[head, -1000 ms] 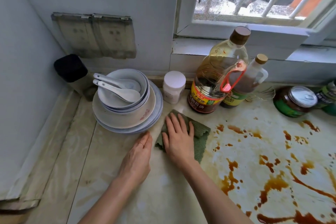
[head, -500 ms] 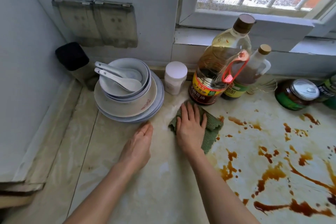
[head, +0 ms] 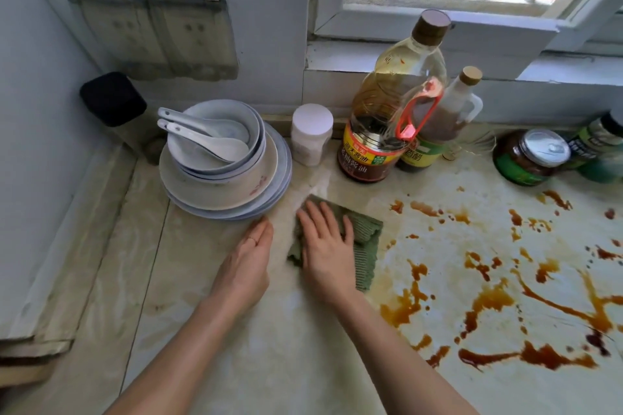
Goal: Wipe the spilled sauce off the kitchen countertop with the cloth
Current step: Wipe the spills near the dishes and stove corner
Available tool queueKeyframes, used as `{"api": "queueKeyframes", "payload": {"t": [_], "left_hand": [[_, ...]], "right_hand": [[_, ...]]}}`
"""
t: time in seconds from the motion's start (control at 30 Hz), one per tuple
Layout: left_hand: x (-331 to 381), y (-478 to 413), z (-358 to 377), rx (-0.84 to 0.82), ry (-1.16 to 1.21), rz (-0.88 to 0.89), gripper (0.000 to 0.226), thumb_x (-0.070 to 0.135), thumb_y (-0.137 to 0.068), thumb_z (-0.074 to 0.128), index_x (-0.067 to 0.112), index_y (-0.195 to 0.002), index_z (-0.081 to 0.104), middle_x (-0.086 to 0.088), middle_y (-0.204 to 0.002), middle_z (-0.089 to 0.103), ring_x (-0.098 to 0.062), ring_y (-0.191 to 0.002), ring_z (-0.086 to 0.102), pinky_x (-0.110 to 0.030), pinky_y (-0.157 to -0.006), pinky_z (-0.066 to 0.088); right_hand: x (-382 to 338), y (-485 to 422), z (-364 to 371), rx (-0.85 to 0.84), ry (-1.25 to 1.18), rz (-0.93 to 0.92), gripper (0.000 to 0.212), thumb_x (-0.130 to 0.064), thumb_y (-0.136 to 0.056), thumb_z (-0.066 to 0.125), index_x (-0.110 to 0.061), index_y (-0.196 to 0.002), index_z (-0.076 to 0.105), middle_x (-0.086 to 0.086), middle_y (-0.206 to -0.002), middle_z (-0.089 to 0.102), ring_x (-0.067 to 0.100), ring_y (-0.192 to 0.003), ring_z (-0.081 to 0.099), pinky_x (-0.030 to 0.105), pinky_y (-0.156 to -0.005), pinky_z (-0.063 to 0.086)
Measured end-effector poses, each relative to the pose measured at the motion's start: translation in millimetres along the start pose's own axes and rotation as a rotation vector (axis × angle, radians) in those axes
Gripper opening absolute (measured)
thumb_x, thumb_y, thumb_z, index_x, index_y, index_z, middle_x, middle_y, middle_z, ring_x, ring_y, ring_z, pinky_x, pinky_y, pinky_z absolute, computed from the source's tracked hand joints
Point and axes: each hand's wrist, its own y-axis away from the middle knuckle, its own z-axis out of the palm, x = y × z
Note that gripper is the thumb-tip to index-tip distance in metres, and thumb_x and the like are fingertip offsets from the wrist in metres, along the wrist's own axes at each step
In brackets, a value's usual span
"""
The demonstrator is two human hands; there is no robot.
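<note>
The right hand (head: 327,246) presses flat, fingers straight, on the folded green ribbed cloth (head: 362,246), with the brown spilled sauce (head: 488,273) lying just to its right.

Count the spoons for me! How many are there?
2. Both lie side by side in the top bowl of the stack: the far spoon and the near spoon. More could be hidden between the dishes below.

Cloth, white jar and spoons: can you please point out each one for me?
cloth (head: 365,246), head view, on the uncovered green part.
white jar (head: 312,121), head view, on its lid.
spoons (head: 232,149), head view, on the front spoon's bowl.
</note>
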Motion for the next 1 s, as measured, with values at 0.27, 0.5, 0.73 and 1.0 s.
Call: {"api": "queueKeyframes", "payload": {"t": [0.27, 0.5, 0.73, 1.0], "left_hand": [[-5.3, 0.7, -0.3, -0.019, -0.014, 0.012, 0.076, -0.011, -0.081, 0.032, 0.017, -0.150, 0.014, 0.005, -0.158, 0.005, -0.009, -0.145, 0.008, -0.020, -0.115, 0.011], [-8.7, -0.3, 2.0, -0.005, -0.044, 0.068, 0.076, -0.010, -0.079, 0.036, 0.014, -0.149, 0.018, 0.002, -0.158, 0.010, -0.011, -0.144, 0.011, -0.019, -0.113, 0.011], [-9.7, 2.3, 0.7, -0.025, -0.038, 0.075, 0.075, -0.010, -0.080, 0.036, 0.012, -0.149, 0.018, 0.001, -0.158, 0.010, -0.013, -0.145, 0.011, -0.021, -0.114, 0.013], [-12.7, -2.9, -1.5, -0.064, -0.055, 0.069, 0.073, -0.011, -0.081, 0.033, 0.013, -0.149, 0.018, 0.003, -0.158, 0.009, -0.012, -0.145, 0.010, -0.025, -0.115, 0.016]], "right_hand": [[9.7, 3.0, -6.5, 0.037, 0.056, 0.266, 0.053, -0.037, -0.097, 0.032, -0.022, -0.146, 0.044, 0.001, -0.155, 0.039, 0.023, -0.144, 0.031, 0.053, -0.116, 0.016], [3.4, 30.7, -3.6, -0.026, 0.106, -0.019, 0.053, -0.044, -0.099, 0.033, -0.025, -0.147, 0.042, -0.002, -0.155, 0.039, 0.020, -0.144, 0.032, 0.049, -0.115, 0.018], [-32.0, 51.1, -1.1, 0.053, 0.044, 0.254, 0.053, -0.038, -0.098, 0.033, -0.021, -0.146, 0.044, 0.002, -0.155, 0.038, 0.024, -0.145, 0.031, 0.052, -0.114, 0.015], [16.5, 80.2, -18.7, 0.037, 0.042, 0.219, 0.049, -0.038, -0.099, 0.034, -0.026, -0.145, 0.045, -0.003, -0.153, 0.041, 0.018, -0.144, 0.033, 0.046, -0.115, 0.019]]}}
